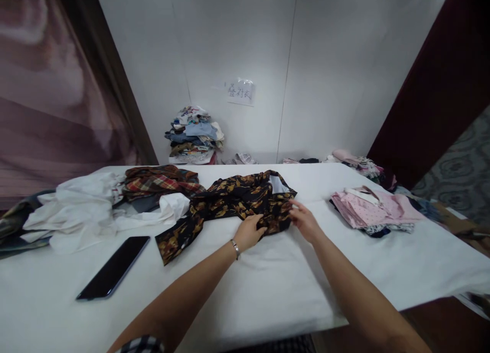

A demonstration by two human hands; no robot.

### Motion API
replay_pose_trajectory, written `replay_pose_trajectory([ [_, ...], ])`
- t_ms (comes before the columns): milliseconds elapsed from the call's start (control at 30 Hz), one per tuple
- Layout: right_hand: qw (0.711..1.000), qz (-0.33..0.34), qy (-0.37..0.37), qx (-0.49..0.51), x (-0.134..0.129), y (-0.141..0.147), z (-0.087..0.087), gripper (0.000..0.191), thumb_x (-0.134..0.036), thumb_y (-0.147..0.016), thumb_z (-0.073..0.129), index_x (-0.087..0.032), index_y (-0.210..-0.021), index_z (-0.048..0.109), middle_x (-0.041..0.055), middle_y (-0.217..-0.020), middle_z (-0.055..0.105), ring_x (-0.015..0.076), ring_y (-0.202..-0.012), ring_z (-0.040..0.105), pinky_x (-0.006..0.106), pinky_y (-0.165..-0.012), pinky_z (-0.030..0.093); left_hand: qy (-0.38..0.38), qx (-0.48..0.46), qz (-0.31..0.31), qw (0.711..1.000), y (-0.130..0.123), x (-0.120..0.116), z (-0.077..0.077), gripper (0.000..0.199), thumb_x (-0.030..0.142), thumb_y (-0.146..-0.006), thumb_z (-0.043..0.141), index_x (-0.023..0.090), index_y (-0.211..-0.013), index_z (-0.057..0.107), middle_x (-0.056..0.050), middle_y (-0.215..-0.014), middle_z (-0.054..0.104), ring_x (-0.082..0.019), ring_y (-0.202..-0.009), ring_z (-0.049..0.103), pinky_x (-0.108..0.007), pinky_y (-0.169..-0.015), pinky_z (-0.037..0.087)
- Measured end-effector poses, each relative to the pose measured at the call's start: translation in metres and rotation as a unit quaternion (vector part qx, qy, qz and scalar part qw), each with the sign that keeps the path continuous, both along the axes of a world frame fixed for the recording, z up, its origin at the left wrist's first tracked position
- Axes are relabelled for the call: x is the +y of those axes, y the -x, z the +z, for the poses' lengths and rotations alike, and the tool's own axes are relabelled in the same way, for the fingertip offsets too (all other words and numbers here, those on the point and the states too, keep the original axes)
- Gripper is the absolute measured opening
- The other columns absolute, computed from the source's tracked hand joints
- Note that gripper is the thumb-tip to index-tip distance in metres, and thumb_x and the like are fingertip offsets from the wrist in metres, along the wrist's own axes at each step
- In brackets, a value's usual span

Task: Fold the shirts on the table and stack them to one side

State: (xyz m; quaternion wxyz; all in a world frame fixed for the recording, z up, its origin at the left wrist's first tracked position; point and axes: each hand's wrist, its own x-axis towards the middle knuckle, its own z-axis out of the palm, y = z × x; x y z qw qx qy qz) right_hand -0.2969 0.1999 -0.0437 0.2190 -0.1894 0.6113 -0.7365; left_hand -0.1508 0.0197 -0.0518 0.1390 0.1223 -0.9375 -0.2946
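Note:
A black shirt (233, 195) with a gold-brown flower print lies on the white-covered table, partly folded, with one sleeve stretched toward the lower left. Its collar area at the upper right shows a pale patch inside. My left hand (248, 232), wearing a bracelet, lies on the shirt's near edge with its fingers extended over the cloth. At the shirt's right edge, my right hand (304, 221) has its fingers bent around the fabric; the fingertips are partly hidden against it.
White garments (82, 205) and a plaid shirt (163, 182) are heaped at left, near a dark phone (115, 267). On the right sits a stack of folded shirts, pink on top (377, 207). Behind the table are a tall clothes pile (195, 133) and a paper sign (240, 92) on the wall.

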Motion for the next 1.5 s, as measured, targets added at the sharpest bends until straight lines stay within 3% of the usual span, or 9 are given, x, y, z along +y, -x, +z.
replay_pose_trajectory([
  [133, 0.965, -0.113, 0.197, -0.133, 0.051, 0.023, 0.009, 0.034, -0.018, -0.065, 0.068, -0.025, -0.098, 0.06, -0.0023, -0.075, 0.067, 0.013, -0.066, 0.063, 0.025, -0.06, 0.053, 0.024, 0.026, 0.006, 0.999, -0.02, -0.007, 0.002, 0.053, 0.047, -0.087, 0.049, 0.017, -0.131, 0.052, -0.012, -0.132, 0.057, -0.025, -0.122, 0.052, -0.039, -0.103, 0.041],
  [267, 0.949, -0.157, 0.159, -0.221, 0.08, 0.029, -0.007, 0.026, -0.009, -0.067, 0.064, -0.022, -0.09, 0.06, -0.0019, -0.067, 0.066, 0.0118, -0.057, 0.061, 0.024, -0.054, 0.054, 0.135, -0.033, 0.028, 0.99, -0.024, -0.029, -0.003, 0.056, 0.038, -0.08, 0.061, 0.018, -0.131, 0.051, -0.012, -0.139, 0.05, -0.027, -0.13, 0.042, -0.042, -0.107, 0.034],
  [467, 0.971, -0.127, 0.08, -0.183, 0.064, -0.004, -0.024, 0.046, -0.019, -0.066, 0.075, -0.029, -0.107, 0.056, -0.0025, -0.09, 0.071, 0.015, -0.07, 0.066, 0.029, -0.06, 0.057, 0.183, -0.06, 0.096, 0.976, -0.005, -0.055, -0.011, 0.03, 0.029, -0.084, 0.054, 0.019, -0.111, 0.062, -0.012, -0.13, 0.057, -0.03, -0.131, 0.039, -0.047, -0.106, 0.03],
  [667, 0.989, -0.088, 0.087, -0.081, 0.054, -0.012, -0.011, 0.062, -0.025, -0.061, 0.078, -0.026, -0.119, 0.057, 0.0002, -0.096, 0.07, 0.0162, -0.079, 0.066, 0.028, -0.067, 0.054, 0.175, -0.012, 0.119, 0.977, 0.001, -0.06, 0.037, 0.024, 0.019, -0.091, 0.037, 0.018, -0.093, 0.061, -0.007, -0.091, 0.068, -0.02, -0.096, 0.06, -0.038, -0.097, 0.037],
  [833, 0.987, -0.079, 0.058, -0.127, 0.074, -0.015, -0.007, 0.058, -0.022, -0.062, 0.074, -0.026, -0.117, 0.057, 0.0016, -0.096, 0.071, 0.0176, -0.076, 0.067, 0.029, -0.063, 0.055, 0.176, 0.11, 0.145, 0.967, -0.06, -0.054, 0.074, 0.023, 0.035, -0.092, 0.039, 0.02, -0.098, 0.056, -0.002, -0.081, 0.065, -0.016, -0.074, 0.061, -0.027, -0.07, 0.043],
  [1000, 0.987, -0.01, 0.0, -0.163, 0.088, -0.035, -0.014, 0.049, -0.016, -0.065, 0.071, -0.024, -0.113, 0.061, 0.0043, -0.1, 0.073, 0.0203, -0.085, 0.069, 0.033, -0.074, 0.056, 0.26, -0.012, -0.02, 0.965, -0.121, -0.054, 0.049, 0.021, 0.034, -0.089, 0.047, 0.021, -0.08, 0.06, -0.002, -0.077, 0.064, -0.018, -0.073, 0.06, -0.028, -0.067, 0.043],
  [1167, 0.985, 0.002, 0.004, -0.17, 0.095, -0.044, -0.008, 0.054, -0.025, -0.072, 0.071, -0.032, -0.123, 0.055, 0.002, -0.113, 0.069, 0.0221, -0.092, 0.068, 0.033, -0.066, 0.057, 0.232, 0.062, 0.001, 0.971, -0.147, -0.034, 0.02, 0.022, 0.032, -0.091, 0.047, 0.02, -0.092, 0.064, -0.009, -0.097, 0.065, -0.021, -0.091, 0.059, -0.035, -0.081, 0.046],
  [1433, 0.981, 0.063, 0.109, -0.149, 0.048, -0.078, 0.029, 0.048, -0.016, -0.062, 0.077, -0.026, -0.107, 0.066, 0.0006, -0.096, 0.071, 0.0149, -0.077, 0.066, 0.026, -0.065, 0.054, 0.155, -0.027, -0.13, 0.979, -0.147, 0.058, 0.001, 0.071, 0.05, -0.074, 0.067, 0.023, -0.136, 0.044, -0.011, -0.135, 0.052, -0.028, -0.119, 0.049, -0.044, -0.098, 0.039],
  [1500, 0.981, 0.074, 0.12, -0.13, 0.042, -0.087, 0.038, 0.043, -0.018, -0.062, 0.079, -0.026, -0.103, 0.068, 0.0002, -0.093, 0.07, 0.0132, -0.074, 0.065, 0.024, -0.063, 0.053, 0.158, -0.057, -0.108, 0.98, -0.137, 0.06, -0.003, 0.048, 0.039, -0.08, 0.062, 0.022, -0.125, 0.055, -0.01, -0.124, 0.059, -0.027, -0.113, 0.052, -0.044, -0.095, 0.039],
])
